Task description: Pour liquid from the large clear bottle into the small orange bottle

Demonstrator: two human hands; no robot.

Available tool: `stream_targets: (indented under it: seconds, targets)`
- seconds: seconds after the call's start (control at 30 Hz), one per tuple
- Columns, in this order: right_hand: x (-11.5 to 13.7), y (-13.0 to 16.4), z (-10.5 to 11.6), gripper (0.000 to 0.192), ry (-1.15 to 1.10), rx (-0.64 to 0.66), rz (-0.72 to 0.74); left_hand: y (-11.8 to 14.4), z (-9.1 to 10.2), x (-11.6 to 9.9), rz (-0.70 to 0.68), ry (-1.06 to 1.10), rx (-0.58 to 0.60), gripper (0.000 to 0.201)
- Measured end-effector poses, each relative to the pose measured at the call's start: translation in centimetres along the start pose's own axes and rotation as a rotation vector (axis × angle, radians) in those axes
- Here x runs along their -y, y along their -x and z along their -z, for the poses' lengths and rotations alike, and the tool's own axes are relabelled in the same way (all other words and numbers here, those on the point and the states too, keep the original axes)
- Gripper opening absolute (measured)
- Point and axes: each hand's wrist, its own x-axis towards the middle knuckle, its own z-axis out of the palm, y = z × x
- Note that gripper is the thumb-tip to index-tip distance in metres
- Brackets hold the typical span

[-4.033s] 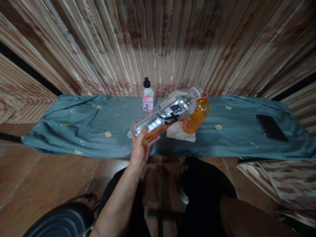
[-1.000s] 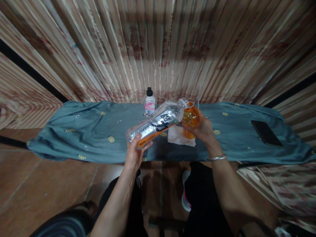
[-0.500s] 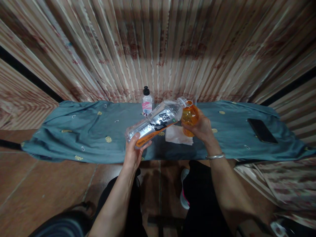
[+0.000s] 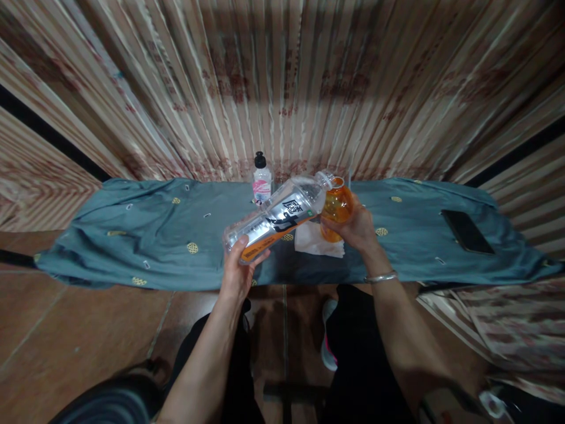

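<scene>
Two bottles in play: my left hand [image 4: 238, 272] is wrapped round the base of the clear bottle [image 4: 278, 218], tipped mouth-first onto the orange bottle [image 4: 338, 207], which my right hand [image 4: 355, 229] clasps above the white tissue [image 4: 315, 241] on the blue cloth [image 4: 145, 235]. Risk, imo: mouths slip apart w/ a wobble, liquid spills onto tissue/cloth. Vs 4 s ago: right hand has come in and gripped the orange one; clear bottle's angle roughly unchanged.

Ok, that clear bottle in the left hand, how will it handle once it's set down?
The clear bottle, tipped toward the orange jar, looks nearly empty, so probably light. Thin plastic would likely dent under the left hand. On its side, the round body may roll on the blue cloth.
</scene>
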Motion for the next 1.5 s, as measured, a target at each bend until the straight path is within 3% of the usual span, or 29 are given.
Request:
stream_targets:
  seconds: [0.37,0.93,1.5]
  targets:
    - [0.15,0.24,-0.28,0.091,0.030,-0.011,-0.008,0.15,-0.17,-0.08,0.005,0.020,-0.009,0.067]
    - [-0.13,0.47,-0.26,0.085,0.051,-0.064,-0.005,-0.04,0.20,0.35,0.001,0.042,-0.007,0.067]
    - [-0.01,0.42,-0.08,0.085,0.042,-0.018,-0.016,-0.07,0.11,0.22,0.015,0.067,-0.033,0.081]
